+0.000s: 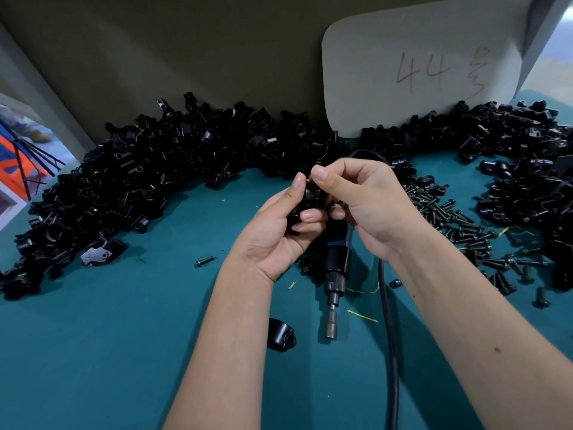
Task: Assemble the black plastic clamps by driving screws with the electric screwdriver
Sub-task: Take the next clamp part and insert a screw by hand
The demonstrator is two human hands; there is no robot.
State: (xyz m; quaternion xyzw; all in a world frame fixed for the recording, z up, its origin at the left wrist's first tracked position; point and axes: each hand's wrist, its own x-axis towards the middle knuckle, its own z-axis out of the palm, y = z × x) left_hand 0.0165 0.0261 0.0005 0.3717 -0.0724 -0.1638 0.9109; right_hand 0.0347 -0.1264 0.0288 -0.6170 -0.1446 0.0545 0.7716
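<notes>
My left hand (pixel 276 231) grips a black plastic clamp (pixel 311 197) above the teal table. My right hand (pixel 362 200) pinches at the clamp's top with thumb and forefinger; whatever is between those fingertips is too small to make out. The electric screwdriver (pixel 336 265) lies on the table under my hands, its bit (pixel 331 328) pointing toward me and its black cable (pixel 389 336) running to the near edge. A single clamp half (pixel 280 335) lies left of the bit. Loose black screws (pixel 465 231) are scattered to the right.
A large heap of black clamp parts (pixel 130 181) curves along the back and left; another heap (pixel 521 169) sits at the right. One stray screw (pixel 204 261) lies left of my wrist. A cardboard sheet marked 44 (pixel 418 66) leans at the back.
</notes>
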